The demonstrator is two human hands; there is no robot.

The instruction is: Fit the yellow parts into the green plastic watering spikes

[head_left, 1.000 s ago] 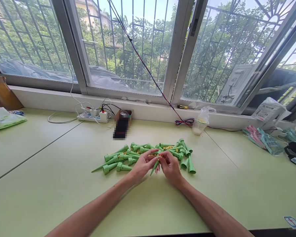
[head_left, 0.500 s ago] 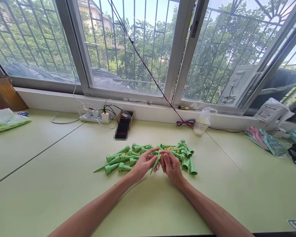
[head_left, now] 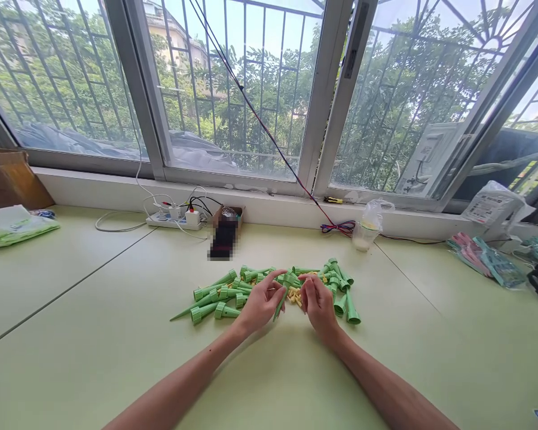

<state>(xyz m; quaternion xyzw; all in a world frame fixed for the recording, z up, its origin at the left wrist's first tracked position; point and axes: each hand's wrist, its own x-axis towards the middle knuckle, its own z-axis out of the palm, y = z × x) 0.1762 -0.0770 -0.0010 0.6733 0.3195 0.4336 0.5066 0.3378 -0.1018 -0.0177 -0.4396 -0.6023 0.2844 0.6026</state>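
My left hand (head_left: 263, 301) pinches a green plastic plant-watering spike (head_left: 281, 302), its pointed end tilted down toward me and its ribbed cap end up. My right hand (head_left: 318, 306) is a little to the right, apart from that spike, with its fingers curled together; whatever they may hold is hidden. Small yellow plastic pieces (head_left: 295, 295) lie on the table between my hands. More green spikes (head_left: 206, 297) are heaped behind and to the left of my left hand, and several others (head_left: 350, 307) lie right of my right hand.
Along the sill sit a white power strip (head_left: 173, 222), a small open box (head_left: 237, 216) and a plastic cup in a bag (head_left: 365, 232). Bagged gloves (head_left: 486, 258) lie at the right, a green-white packet (head_left: 15, 227) at the left. The table (head_left: 269, 382) has seams.
My right hand has drawn away from the spike, widening the gap between my hands. The yellow piece seen at the spike no longer shows there; loose yellow pieces between the hands are now visible.
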